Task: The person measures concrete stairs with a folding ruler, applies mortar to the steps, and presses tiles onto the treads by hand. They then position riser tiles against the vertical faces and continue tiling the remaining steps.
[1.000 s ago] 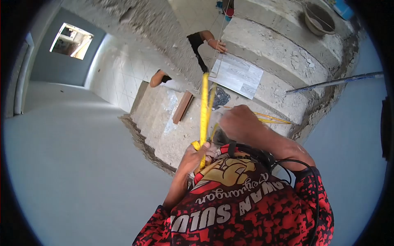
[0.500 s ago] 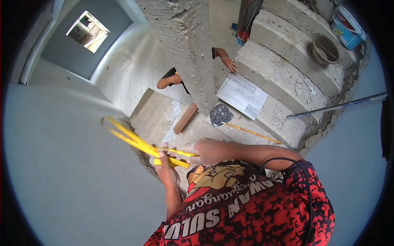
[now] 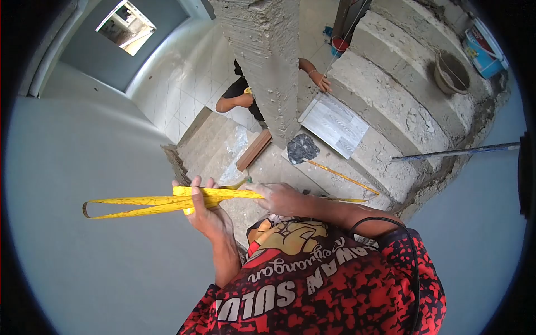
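**Folded measuring tape held across both hands above the stair landing**

The yellow measuring tape point(image 3: 139, 200) lies in the air in front of the person's chest, gathered in several folds, with a long narrow loop pointing left past the left hand point(image 3: 205, 216). That hand is turned palm up, its thumb closed over the folds and its fingers behind them. The right hand point(image 3: 282, 200) pinches the tape at the other side; its fingertips are partly hidden, so their exact hold cannot be told. More yellow tape shows beyond the right forearm, near an orange strip point(image 3: 343, 176) on the landing.

Below, a dark crumpled lump point(image 3: 302, 148) sits between the concrete pillar point(image 3: 265, 67) and the strip's end. Brown planks point(image 3: 254, 150) lie left of it. A grey wood-patterned tile point(image 3: 338, 125) rests beside the rough concrete steps point(image 3: 391, 89); a co-worker's hand point(image 3: 322, 82) is at its upper corner, fingers spread. Left of the pillar is a bent forearm point(image 3: 231, 103). A round tub point(image 3: 451, 72) and a blue bucket point(image 3: 483, 53) stand higher up, and a long bar point(image 3: 455, 152) slants over the steps.
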`<state>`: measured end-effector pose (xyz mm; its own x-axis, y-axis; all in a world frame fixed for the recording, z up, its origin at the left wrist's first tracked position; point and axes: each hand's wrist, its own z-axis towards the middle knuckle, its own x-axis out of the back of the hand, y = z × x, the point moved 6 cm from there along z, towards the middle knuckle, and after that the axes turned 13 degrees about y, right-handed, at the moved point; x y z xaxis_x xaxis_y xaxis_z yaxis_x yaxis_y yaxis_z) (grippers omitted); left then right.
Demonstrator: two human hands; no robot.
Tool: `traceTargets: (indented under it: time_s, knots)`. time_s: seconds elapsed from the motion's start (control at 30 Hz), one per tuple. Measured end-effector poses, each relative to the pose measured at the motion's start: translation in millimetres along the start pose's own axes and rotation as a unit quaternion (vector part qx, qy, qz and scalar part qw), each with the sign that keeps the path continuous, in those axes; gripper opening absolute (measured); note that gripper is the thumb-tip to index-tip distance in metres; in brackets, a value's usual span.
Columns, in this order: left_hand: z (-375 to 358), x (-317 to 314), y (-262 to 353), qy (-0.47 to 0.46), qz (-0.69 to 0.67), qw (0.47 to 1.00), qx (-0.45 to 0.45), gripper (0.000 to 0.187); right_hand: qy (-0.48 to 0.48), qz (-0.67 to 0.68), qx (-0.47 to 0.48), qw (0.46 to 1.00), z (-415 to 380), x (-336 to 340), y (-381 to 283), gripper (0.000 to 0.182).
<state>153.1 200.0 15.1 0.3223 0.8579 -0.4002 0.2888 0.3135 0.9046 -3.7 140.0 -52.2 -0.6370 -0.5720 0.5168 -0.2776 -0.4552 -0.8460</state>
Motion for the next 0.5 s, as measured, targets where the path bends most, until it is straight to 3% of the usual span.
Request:
traceTargets:
  time_s: [0.13,0.27,0.37,0.43,0.5]
  knots:
    - [30.7,10.8,8.0,-0.049,-0.135,0.988,0.058,0.056,-0.017,0.099,-0.075,0.992,-14.1,27.8,10.5,0.038]
    - [53.8,25.7,19.9,-0.117,-0.180,0.971,0.103,0.039,-0.100,0.052,-0.083,0.990,-45.0,31.9,50.6,0.033]
    - [62.1,31.2,34.8,-0.139,-0.187,0.967,0.103,0.038,-0.116,0.031,-0.096,0.988,-72.1,45.6,84.0,0.029]
    - [74.0,39.1,43.8,-0.164,-0.216,0.956,0.109,0.037,-0.128,-0.016,-0.165,0.978,-91.2,59.2,110.1,0.034]
    - [72.9,35.6,51.6,-0.194,-0.266,0.928,0.175,0.041,-0.143,-0.076,-0.169,0.972,-116.8,64.2,147.9,0.036]
